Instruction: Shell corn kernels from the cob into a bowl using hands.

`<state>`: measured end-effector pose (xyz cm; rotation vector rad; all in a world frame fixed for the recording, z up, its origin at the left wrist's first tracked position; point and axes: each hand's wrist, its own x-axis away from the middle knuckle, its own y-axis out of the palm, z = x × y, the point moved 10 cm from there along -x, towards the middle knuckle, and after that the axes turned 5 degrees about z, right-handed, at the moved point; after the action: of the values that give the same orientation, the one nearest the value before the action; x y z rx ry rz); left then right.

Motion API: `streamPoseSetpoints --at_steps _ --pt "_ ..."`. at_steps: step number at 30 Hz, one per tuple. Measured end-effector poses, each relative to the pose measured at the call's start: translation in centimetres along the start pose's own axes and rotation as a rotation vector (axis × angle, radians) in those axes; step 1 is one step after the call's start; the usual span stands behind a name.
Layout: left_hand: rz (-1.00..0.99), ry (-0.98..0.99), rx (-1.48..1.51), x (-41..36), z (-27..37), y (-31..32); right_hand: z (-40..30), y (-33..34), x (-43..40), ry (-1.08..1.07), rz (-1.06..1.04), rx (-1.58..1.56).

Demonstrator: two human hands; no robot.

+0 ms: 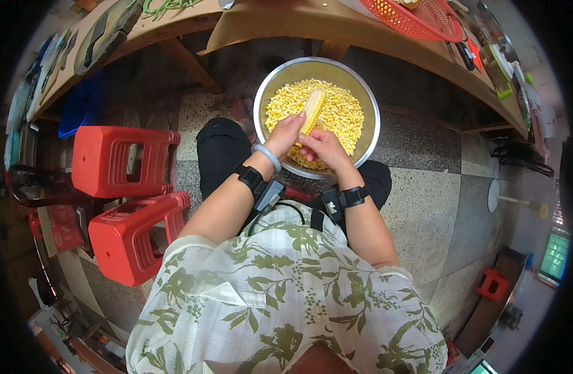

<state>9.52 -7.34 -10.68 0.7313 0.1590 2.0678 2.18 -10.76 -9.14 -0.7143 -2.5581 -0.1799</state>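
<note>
A corn cob (314,108), with yellow kernels along its side and a paler upper face, is gripped by my left hand (285,133) around its lower part. My right hand (325,146) touches the cob's lower end with bent fingers; whether it pinches anything is hidden. Both hands are over a wide metal basin (375,112) holding a broad heap of loose corn kernels (347,110). The basin stands in front of my knees. A pale bangle is on my left wrist, and dark straps with small devices are on both forearms.
A table (277,23) arches ahead, bearing a red plastic basket (422,23) with corn at right, and a cutting board (116,28), a knife (96,37) and green beans (167,5) at left. Red plastic stools (109,161) stand on the tiled floor at left.
</note>
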Motion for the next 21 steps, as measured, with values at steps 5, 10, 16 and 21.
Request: streamPoseSetpoints --at_steps 5,10,16,21 --pt "0.001 -0.100 0.106 0.5 -0.4 0.2 0.3 0.3 0.0 0.016 -0.049 -0.121" --pt "-0.066 -0.155 0.189 0.4 -0.6 0.5 -0.2 0.8 0.4 -0.009 -0.118 -0.250" --pt "-0.077 -0.217 0.388 0.3 -0.9 0.4 -1.0 1.3 0.6 -0.019 -0.134 -0.360" --pt "-0.072 -0.222 0.403 0.3 -0.9 0.4 -0.7 1.5 0.8 0.068 -0.146 -0.482"
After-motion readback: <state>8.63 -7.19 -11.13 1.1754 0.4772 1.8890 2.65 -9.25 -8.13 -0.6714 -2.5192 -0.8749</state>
